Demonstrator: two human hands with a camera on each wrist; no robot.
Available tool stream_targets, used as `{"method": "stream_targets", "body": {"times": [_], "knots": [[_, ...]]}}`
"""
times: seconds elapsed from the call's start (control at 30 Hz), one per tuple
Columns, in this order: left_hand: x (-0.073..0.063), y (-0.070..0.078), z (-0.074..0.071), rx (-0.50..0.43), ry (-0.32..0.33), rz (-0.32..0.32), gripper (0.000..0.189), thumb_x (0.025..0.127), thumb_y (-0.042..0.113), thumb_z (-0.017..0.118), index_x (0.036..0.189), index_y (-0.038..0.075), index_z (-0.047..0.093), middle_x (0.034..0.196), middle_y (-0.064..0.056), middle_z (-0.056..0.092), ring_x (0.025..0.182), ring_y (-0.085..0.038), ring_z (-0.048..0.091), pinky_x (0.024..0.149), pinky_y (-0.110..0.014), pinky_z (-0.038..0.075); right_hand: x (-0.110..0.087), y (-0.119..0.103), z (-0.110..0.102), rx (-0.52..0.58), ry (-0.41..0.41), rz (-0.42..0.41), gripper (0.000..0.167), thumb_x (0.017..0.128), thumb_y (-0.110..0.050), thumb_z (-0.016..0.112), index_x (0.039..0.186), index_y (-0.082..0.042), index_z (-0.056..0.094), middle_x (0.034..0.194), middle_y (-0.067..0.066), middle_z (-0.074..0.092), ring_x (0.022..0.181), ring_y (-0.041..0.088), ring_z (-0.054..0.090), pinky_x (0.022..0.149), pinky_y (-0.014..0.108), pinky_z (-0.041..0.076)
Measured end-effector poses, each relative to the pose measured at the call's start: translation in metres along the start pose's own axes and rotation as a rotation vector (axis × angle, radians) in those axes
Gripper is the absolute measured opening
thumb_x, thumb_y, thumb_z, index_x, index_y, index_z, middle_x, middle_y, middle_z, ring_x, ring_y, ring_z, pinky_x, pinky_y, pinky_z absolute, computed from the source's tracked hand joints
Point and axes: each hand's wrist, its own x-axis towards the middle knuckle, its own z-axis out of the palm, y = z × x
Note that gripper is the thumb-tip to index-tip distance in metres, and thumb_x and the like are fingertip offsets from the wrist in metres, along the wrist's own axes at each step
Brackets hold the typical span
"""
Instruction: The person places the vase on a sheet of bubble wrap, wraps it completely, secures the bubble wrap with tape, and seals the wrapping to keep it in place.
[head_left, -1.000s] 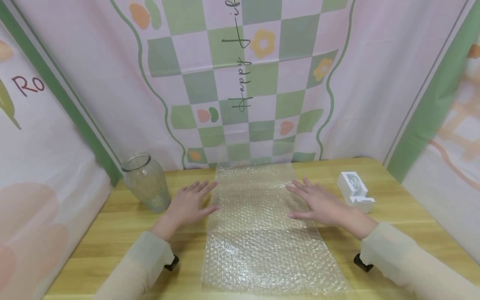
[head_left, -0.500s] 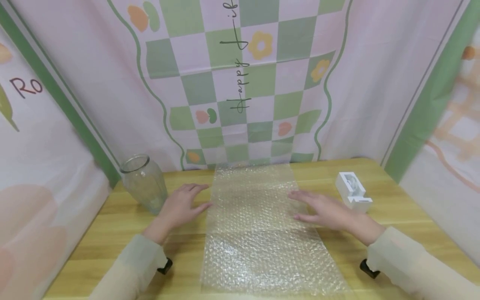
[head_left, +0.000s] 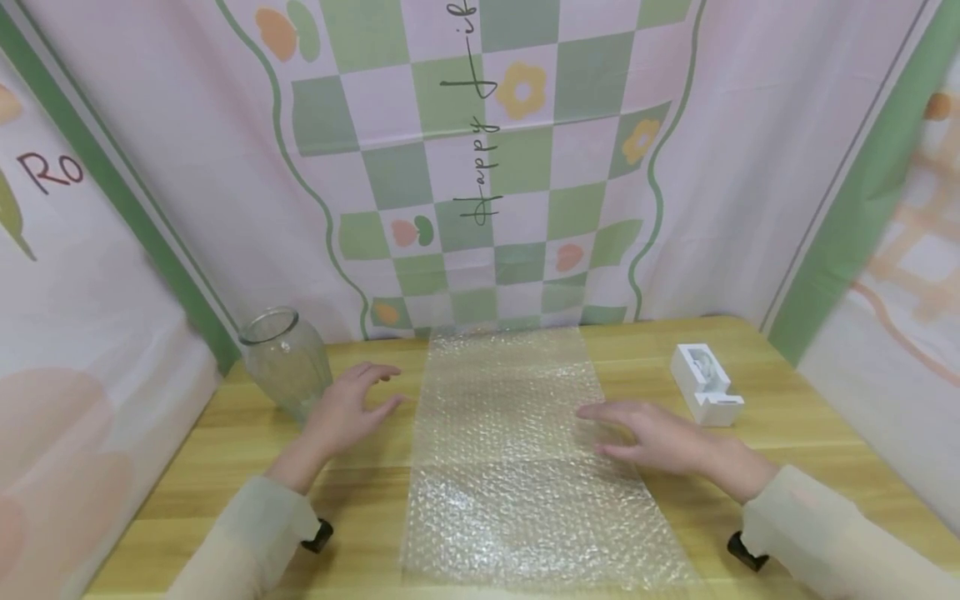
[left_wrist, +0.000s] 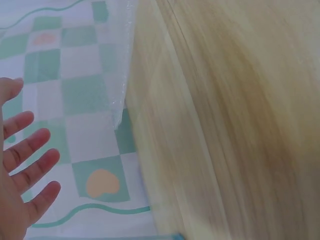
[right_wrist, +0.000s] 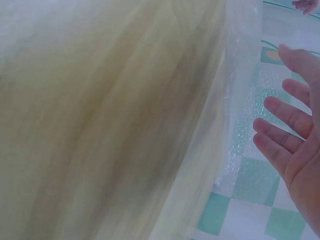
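Note:
A sheet of clear bubble wrap (head_left: 517, 500) lies flat down the middle of the wooden table (head_left: 360, 525). My left hand (head_left: 341, 417) hovers left of the sheet, close to a clear glass vase (head_left: 288, 358) that stands upright and is partly hidden behind it. Over the sheet's right edge is my right hand (head_left: 652, 433), with thumb and fingers apart. Both hands hold nothing; in the left wrist view the left fingers (left_wrist: 37, 150) are spread and loosely bent, and the right wrist view shows the right fingers (right_wrist: 285, 120) much the same.
A white tape dispenser (head_left: 705, 387) with a roll in it stands at the right of the table. Behind the table hangs a checkered green and white cloth (head_left: 487, 167). Curtain-like cloths also rise along the left and right sides.
Both hands have drawn back toward the body and moved apart, the left toward the vase, the right slightly outward. Their fingers have bent a little. Sheet, vase and tape dispenser stay in place.

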Motion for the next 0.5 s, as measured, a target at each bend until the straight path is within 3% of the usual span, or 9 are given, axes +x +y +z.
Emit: {"method": "stream_targets", "body": {"times": [0.23, 0.5], "knots": [[-0.007, -0.005, -0.009, -0.097, 0.051, -0.026, 0.041, 0.095, 0.022, 0.074, 0.131, 0.005, 0.065, 0.126, -0.014, 0.068, 0.108, -0.033, 0.065, 0.091, -0.055, 0.055, -0.006, 0.001, 0.007, 0.006, -0.050, -0.010, 0.053, 0.095, -0.030, 0.073, 0.138, 0.000, 0.061, 0.138, 0.018, 0.062, 0.123, 0.038, 0.060, 0.102, 0.057, 0.049], [-0.015, -0.011, -0.020, -0.147, 0.088, -0.044, 0.037, 0.097, 0.021, 0.072, 0.131, 0.005, 0.065, 0.118, -0.014, 0.069, 0.106, -0.031, 0.065, 0.088, -0.056, 0.055, -0.013, 0.001, 0.014, 0.043, -0.099, 0.032, 0.060, 0.096, -0.043, 0.070, 0.140, -0.003, 0.060, 0.144, 0.018, 0.057, 0.129, 0.040, 0.055, 0.106, 0.060, 0.044]]}}
